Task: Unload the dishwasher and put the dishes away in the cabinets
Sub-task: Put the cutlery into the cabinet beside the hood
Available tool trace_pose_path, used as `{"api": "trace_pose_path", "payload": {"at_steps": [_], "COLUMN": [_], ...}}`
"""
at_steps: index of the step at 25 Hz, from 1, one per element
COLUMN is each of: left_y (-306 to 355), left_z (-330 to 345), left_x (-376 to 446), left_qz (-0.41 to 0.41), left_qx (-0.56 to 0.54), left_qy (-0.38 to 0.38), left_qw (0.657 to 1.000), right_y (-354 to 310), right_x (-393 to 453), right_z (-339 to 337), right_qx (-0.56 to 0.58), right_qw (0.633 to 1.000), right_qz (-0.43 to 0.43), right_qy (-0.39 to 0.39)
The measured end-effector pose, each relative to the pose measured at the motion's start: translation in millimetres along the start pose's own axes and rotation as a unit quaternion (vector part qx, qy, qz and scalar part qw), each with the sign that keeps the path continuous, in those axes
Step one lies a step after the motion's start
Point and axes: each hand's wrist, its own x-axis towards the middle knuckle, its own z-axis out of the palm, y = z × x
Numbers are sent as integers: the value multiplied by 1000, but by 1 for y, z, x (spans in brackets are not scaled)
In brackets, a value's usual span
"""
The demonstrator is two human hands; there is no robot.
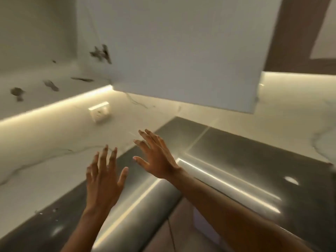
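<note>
Both hands are raised over the corner of a dark glossy countertop [236, 160] and hold nothing. My left hand [103, 177] has its fingers spread, pointing up toward the wall. My right hand [156, 153] is also spread, a little farther forward, with its palm turned down. A white upper cabinet [172, 51] hangs directly above and ahead of them, its door closed. No dish and no dishwasher are in view. The picture is blurred.
A white marble backsplash [54, 142] runs along the left and back, lit by a light strip under the cabinets. A white wall socket [100, 111] sits on it. An open white shelf niche is at the upper left. Brown panelling is at the upper right.
</note>
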Motion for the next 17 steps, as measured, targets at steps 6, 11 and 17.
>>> {"api": "trace_pose_path", "payload": {"at_steps": [6, 11, 17], "left_y": [213, 366, 473], "left_z": [95, 124, 145], "left_x": [-162, -311, -436], "left_qz": [152, 324, 450], "left_qx": [-47, -107, -134], "left_qy": [-215, -342, -491], "left_qw": [964, 876, 734], "right_y": [93, 82, 33], "right_x": [-356, -642, -808], "right_z": [-57, -126, -189], "right_qx": [-36, -54, -19], "right_qw": [941, 772, 622], "right_qz": [310, 602, 747], "right_qy": [-130, -194, -232]}}
